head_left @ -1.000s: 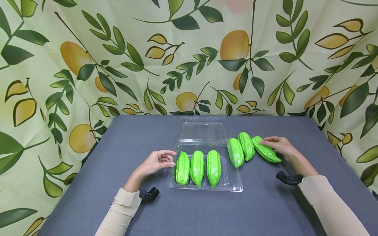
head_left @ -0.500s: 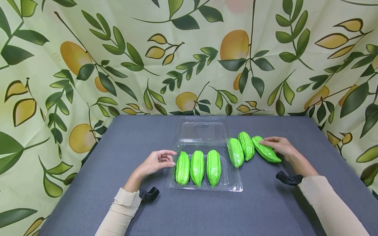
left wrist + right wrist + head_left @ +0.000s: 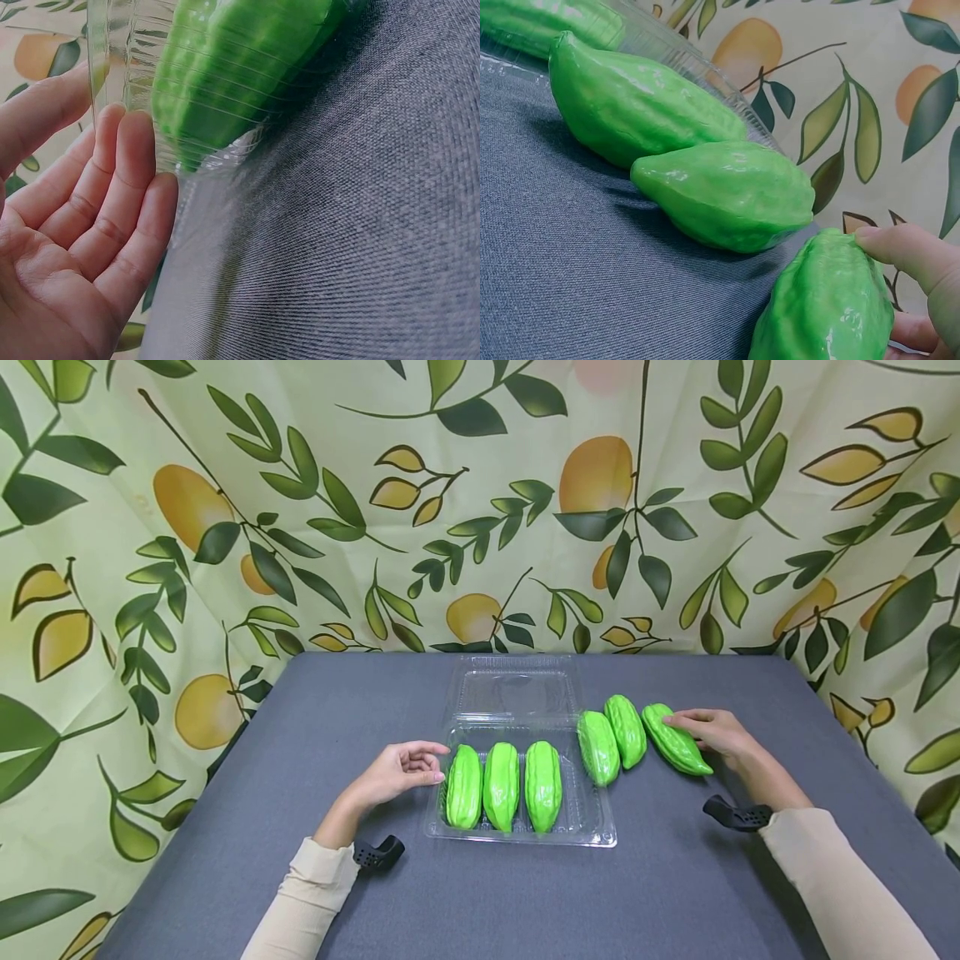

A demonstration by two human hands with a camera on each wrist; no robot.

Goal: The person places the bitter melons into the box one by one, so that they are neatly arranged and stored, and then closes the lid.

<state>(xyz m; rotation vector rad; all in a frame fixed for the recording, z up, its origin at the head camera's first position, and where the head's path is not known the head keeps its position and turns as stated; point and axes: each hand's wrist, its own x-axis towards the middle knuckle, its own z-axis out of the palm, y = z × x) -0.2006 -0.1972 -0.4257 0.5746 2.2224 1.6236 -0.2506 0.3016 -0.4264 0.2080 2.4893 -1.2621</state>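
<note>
A bitter gourd [image 3: 677, 745] is pinched by the right hand [image 3: 714, 732], a plastic clamshell [image 3: 587, 817] by the left hand [image 3: 396, 772]; pickup seems underway, lifting needed

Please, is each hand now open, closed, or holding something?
Left hand: holding the clear rectangular plastic container by its rim.
Right hand: holding a glossy green, ridged, oblong gourd.

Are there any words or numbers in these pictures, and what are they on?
None that I can read. No letters, numbers, brands or signs show on the gourds, box, lid, table or wrist straps. The cloth has only printed plants.
</note>
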